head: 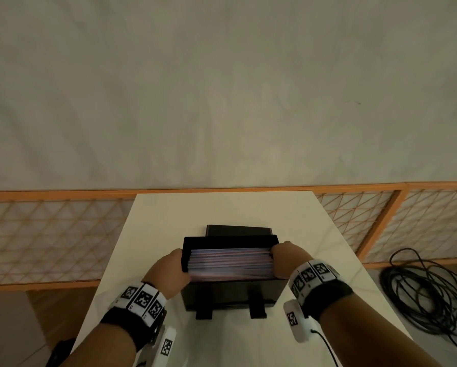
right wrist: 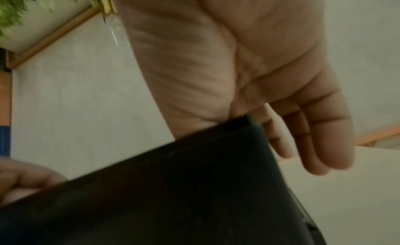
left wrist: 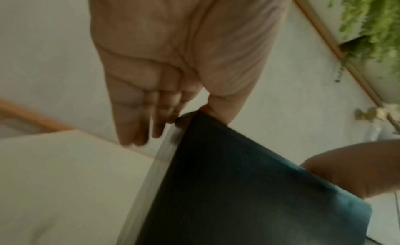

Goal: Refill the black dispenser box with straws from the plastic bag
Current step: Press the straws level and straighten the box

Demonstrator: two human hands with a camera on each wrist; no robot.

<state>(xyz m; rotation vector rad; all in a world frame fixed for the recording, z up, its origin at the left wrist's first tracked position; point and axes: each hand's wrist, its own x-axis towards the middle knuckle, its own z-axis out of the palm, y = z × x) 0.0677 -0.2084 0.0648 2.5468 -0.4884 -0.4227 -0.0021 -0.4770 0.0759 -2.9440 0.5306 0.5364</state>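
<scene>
The black dispenser box (head: 232,292) stands near the middle of a white desk (head: 148,234), its top open and packed with a level layer of pale pink and blue straws (head: 230,263) lying left to right. Both hands flank it at the top. The left hand (head: 169,268) sits against the box's left end; the left wrist view shows its fingers (left wrist: 134,122) held straight and together, pointing down alongside the dark wall, while the thumb goes over the top edge on the other side. The right hand (head: 285,258) mirrors it at the right end, and the right wrist view shows its fingers (right wrist: 320,142) likewise extended down the outside of the box, the thumb side meeting the upper rim. Whether either thumb presses on the straws is hidden by the box wall. Each wrist wears a black strap with white blocks printed in black square codes (head: 142,300). Two short black feet (head: 203,313) jut from the box's near face at the bottom. Behind the box, a black lid (head: 238,230) lies touching or just beside its far edge. Beyond the desk runs an orange-framed lattice railing (head: 381,221) below a plain grey wall (head: 222,88). A coil of black cable (head: 428,295) lies on the floor to the right of the desk.
</scene>
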